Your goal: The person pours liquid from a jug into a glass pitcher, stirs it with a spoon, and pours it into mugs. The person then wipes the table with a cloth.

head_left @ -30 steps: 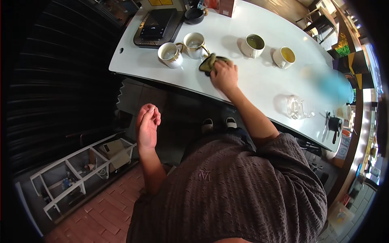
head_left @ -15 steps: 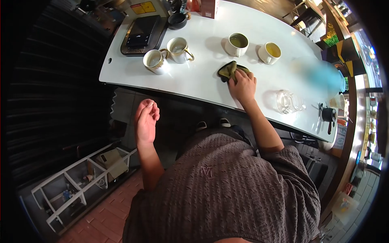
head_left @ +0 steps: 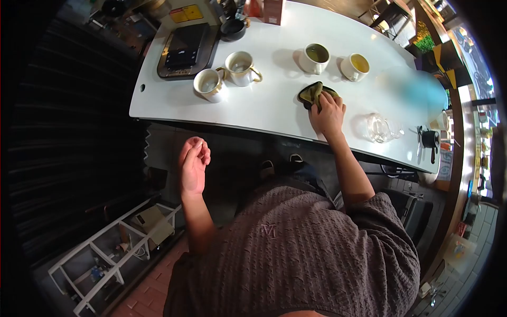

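Observation:
My right hand [head_left: 328,115] grips a crumpled dark green cloth [head_left: 311,95] and presses it on the white table [head_left: 264,111]. Just beyond the cloth stand a cup with greenish liquid [head_left: 315,59] and a cup with yellow liquid [head_left: 355,67]. Two pale mugs with gold-brown handles, one nearer [head_left: 209,85] and one farther [head_left: 241,68], are to the left. A clear glass vessel [head_left: 378,128] is right of my right hand. My left hand [head_left: 194,165] hangs in front of the table's edge, its fingers curled together; whether anything small is between them is hidden.
A black scale [head_left: 184,50] on a tray lies at the back left, beside a black cup [head_left: 233,29]. At the right end are a small black pot [head_left: 430,139] and a white cup [head_left: 439,121]. A white metal frame [head_left: 113,264] stands low at the left.
My right hand has moved the cloth to the right along the table, away from the two mugs. My left hand keeps its curled shape. The camera view has shifted.

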`<state>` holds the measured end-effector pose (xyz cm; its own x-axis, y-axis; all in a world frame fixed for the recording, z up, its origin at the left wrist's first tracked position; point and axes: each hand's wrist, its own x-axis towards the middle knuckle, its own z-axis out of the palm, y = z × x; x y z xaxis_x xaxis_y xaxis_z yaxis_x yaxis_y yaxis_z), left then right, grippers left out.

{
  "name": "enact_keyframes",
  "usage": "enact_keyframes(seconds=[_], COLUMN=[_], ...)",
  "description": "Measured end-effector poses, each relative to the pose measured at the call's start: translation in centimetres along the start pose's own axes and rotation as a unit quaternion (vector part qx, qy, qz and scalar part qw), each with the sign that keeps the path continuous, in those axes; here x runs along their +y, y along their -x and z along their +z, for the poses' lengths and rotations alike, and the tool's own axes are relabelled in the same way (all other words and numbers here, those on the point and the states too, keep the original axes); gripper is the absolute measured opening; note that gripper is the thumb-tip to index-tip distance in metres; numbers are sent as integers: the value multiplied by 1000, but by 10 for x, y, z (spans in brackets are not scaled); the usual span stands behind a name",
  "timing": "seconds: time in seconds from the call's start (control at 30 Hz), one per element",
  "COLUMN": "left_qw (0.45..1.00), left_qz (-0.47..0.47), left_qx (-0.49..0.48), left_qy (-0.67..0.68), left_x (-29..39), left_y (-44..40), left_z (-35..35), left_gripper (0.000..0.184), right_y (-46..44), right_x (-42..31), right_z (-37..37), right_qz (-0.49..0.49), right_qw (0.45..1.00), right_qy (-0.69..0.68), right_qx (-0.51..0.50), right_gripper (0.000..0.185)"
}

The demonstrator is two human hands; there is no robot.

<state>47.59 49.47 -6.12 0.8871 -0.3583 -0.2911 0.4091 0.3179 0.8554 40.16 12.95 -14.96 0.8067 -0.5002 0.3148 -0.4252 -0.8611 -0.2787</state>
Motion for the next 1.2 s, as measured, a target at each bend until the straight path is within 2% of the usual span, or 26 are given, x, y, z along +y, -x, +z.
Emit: enact_keyframes(seconds=[0.23,0.43,0.6,0.77,0.9,1.03,1.1,1.13,1.2], left_qw=[996,997,998,994,979,957,944,940,931], left_qz=[1,-44,-54,-67,-105,-135,-148,-148,-158], left_qx=[91,66,3,-73,-148,-222,-264,-275,-300], left_qy=[24,12,-14,-49,-90,-126,-135,-138,-138], left_x=[-4,-17,-18,-31,-52,-87,-111,-124,-153], left_y=[46,43,15,-15,-17,-4,10,21,45], left_z=[-46,-45,-14,37,106,185,227,250,298], left_gripper=[11,13,12,10,12,13,14,12,12], right_y=[-32,2,44,85,134,211,260,286,336], right_x=[-78,-88,-67,-19,47,145,196,220,268], right_z=[29,22,-5,-43,-78,-115,-139,-150,-177], right_qz=[-99,-171,-163,-91,-7,143,247,267,368], right_qw=[994,981,982,993,1000,986,961,955,912], right_qy=[-34,-65,-59,-42,-12,-3,8,17,25], right_qx=[-41,-62,-74,-62,-23,83,121,127,181], right_gripper=[33,33,34,37,37,35,33,33,30])
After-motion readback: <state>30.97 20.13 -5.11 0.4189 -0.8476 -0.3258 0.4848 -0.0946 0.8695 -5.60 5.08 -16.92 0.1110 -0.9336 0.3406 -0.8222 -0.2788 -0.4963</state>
